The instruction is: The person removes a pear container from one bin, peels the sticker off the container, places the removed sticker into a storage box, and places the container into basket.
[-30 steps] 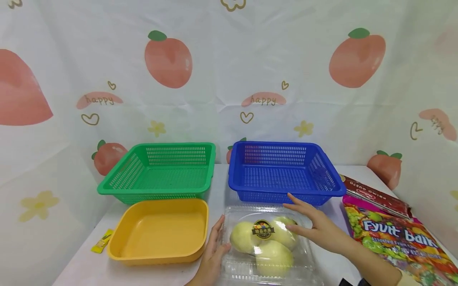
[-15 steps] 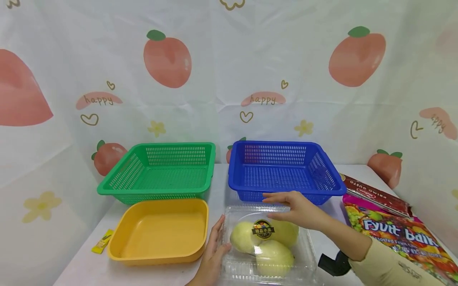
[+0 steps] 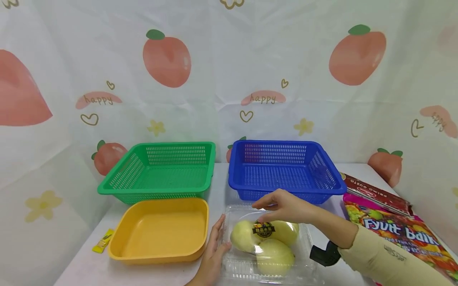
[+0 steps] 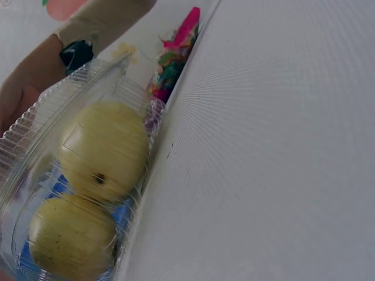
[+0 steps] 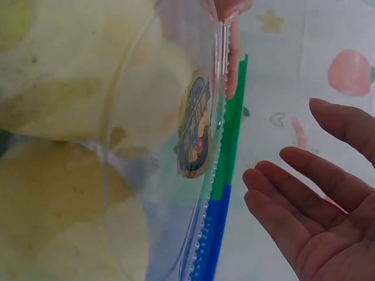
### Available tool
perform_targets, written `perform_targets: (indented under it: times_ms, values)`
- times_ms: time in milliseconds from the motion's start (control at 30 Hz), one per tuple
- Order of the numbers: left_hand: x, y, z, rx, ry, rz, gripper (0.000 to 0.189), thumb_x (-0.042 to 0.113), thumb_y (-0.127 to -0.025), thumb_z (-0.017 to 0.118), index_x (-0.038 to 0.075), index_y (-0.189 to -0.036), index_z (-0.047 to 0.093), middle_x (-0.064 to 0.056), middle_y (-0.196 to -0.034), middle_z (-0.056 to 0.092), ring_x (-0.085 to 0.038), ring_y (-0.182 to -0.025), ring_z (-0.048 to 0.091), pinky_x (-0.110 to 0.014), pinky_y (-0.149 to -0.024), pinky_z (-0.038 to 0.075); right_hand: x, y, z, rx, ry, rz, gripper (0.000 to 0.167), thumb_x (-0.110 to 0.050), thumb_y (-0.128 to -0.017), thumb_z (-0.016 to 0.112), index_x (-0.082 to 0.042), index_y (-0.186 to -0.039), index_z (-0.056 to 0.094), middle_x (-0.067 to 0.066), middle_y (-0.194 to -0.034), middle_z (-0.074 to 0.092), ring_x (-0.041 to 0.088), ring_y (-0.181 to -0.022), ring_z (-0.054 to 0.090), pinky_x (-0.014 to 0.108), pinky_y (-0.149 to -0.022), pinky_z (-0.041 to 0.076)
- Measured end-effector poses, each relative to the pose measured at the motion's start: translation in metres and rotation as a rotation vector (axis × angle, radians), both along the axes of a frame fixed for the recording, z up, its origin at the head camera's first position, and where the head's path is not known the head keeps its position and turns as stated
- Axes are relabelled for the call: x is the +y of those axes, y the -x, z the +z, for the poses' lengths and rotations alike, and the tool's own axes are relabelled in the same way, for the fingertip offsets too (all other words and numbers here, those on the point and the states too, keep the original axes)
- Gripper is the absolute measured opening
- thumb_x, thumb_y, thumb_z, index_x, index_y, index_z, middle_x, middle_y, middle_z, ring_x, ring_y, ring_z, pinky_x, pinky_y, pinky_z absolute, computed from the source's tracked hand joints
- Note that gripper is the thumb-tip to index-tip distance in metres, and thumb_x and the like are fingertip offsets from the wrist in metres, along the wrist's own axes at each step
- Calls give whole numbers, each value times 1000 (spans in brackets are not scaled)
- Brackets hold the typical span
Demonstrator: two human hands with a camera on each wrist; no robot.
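A clear plastic clamshell box [image 3: 272, 274] stands at the front of the table, its lid down. Inside it lie three round pale yellow-green fruits [image 3: 274, 256], and a dark sticker [image 3: 263, 229] marks the lid. My left hand [image 3: 212, 254] rests against the box's left side, fingers straight along the wall and thumb by the lid's edge. Over the back of the lid hovers my right hand [image 3: 286, 208], fingers loosely bent. The right wrist view shows that hand [image 5: 322, 205] apart from the lid, holding nothing. Two fruits [image 4: 105, 149] show through the wall in the left wrist view.
Behind the box stands a blue basket [image 3: 286, 196], with a green basket [image 3: 154, 192] to its left. A yellow tray [image 3: 161, 260] sits left of my left hand. A fruit candy bag [image 3: 400, 234], a red-brown packet [image 3: 379, 198] and a small yellow sachet [image 3: 103, 240] lie around.
My right hand has moved left across the lid, its spread fingers bending and drawing together. The left hand and the box stay in place.
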State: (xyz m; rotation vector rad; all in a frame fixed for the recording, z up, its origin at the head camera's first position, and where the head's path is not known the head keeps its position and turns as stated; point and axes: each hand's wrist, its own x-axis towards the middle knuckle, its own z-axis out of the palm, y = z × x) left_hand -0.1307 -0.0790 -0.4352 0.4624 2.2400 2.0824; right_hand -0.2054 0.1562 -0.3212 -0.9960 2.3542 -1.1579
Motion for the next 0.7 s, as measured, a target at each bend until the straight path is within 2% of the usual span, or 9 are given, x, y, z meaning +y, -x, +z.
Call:
perform_targets:
  times_ms: [100, 133, 233, 333, 367, 433, 533, 667, 700]
  values:
    - [0, 0, 0, 0, -6, -2, 62, 7, -94, 40, 15, -149, 14, -10, -158, 6, -39, -143, 3, -7, -104, 13, -6, 4, -4, -23, -12, 12, 42, -20, -85, 68, 5, -118, 61, 22, -120, 62, 34, -116, 57, 34, -93, 49]
    - [0, 0, 0, 3, -4, -1, 62, 7, -94, 40, 15, -149, 14, -11, -158, 6, -39, -143, 3, -10, -107, 14, -8, 5, -5, -29, -15, 18, 42, -20, -84, 68, 5, -118, 61, 21, -120, 62, 34, -115, 57, 35, -94, 49]
    - [1, 0, 0, 17, -1, -2, 62, 6, -94, 40, 14, -149, 14, -12, -158, 6, -40, -143, 4, -35, -116, 12, -13, 8, -8, -41, -36, 38, 40, -18, -84, 68, 4, -117, 63, 18, -119, 63, 32, -114, 58, 36, -94, 48]
    - [1, 0, 1, 22, 6, -3, 62, 6, -94, 39, 14, -149, 13, -13, -158, 5, -41, -142, 5, -60, -110, 6, -16, 10, -9, -48, -68, 58, 36, -14, -83, 68, 3, -114, 64, 15, -116, 65, 29, -110, 61, 34, -93, 50]
    - [1, 0, 1, 20, 7, -3, 62, 5, -94, 39, 13, -149, 13, -13, -158, 5, -41, -142, 5, -60, -110, 6, -17, 11, -10, -50, -77, 61, 34, -13, -83, 68, 2, -113, 65, 14, -115, 66, 27, -108, 62, 33, -92, 50]
    - [1, -1, 1, 13, 16, 0, 62, 6, -94, 39, 14, -149, 13, -12, -158, 6, -41, -142, 6, -55, -111, 8, -18, 12, -11, -43, -89, 70, 32, -11, -82, 68, 3, -111, 66, 13, -111, 68, 24, -103, 64, 30, -89, 52]
    - [1, -1, 1, 15, 14, 3, 62, 6, -94, 40, 12, -149, 13, -12, -158, 6, -41, -142, 7, -37, -115, 14, -19, 15, -13, -31, -101, 77, 29, -9, -81, 69, 2, -107, 67, 12, -105, 70, 18, -96, 65, 24, -84, 53]
    - [1, 0, 0, 16, 4, 4, 62, 6, -93, 41, 10, -149, 14, -13, -157, 6, -42, -142, 6, -10, -106, 15, -19, 19, -12, -30, -138, 83, 23, -8, -80, 70, 1, -102, 69, 8, -97, 71, 9, -86, 64, 20, -78, 53]
    - [1, 0, 0, 18, -1, 4, 62, 6, -93, 41, 10, -149, 14, -13, -157, 6, -42, -142, 6, -7, -104, 14, -19, 19, -12, -34, -147, 86, 22, -7, -80, 70, 0, -100, 70, 7, -94, 71, 7, -84, 64, 19, -77, 53]
